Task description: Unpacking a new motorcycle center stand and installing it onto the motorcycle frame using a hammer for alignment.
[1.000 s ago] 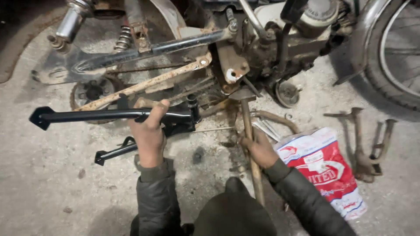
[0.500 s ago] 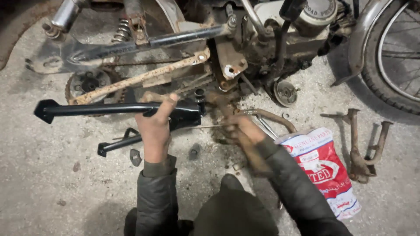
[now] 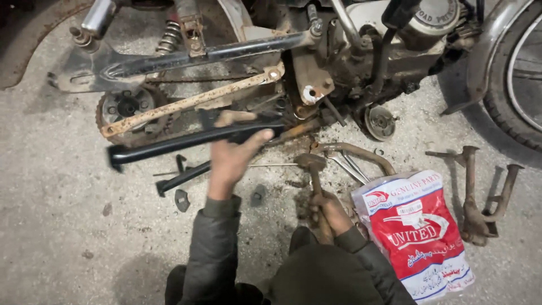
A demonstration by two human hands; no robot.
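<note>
Mid-frame, our left hand (image 3: 234, 161) wraps the long black steel stand bar (image 3: 186, 141); it looks heavy, rigid, best gripped near its thick end. Lower centre, our right hand (image 3: 333, 212) clenches the rusty hammer (image 3: 314, 172).

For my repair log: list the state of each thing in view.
Left hand: gripping the black stand bar.
Right hand: gripping the hammer, head raised off the floor.
Red-and-white parts bag: flat on the concrete.
Rusty old stand: detached, lying aside.
</note>
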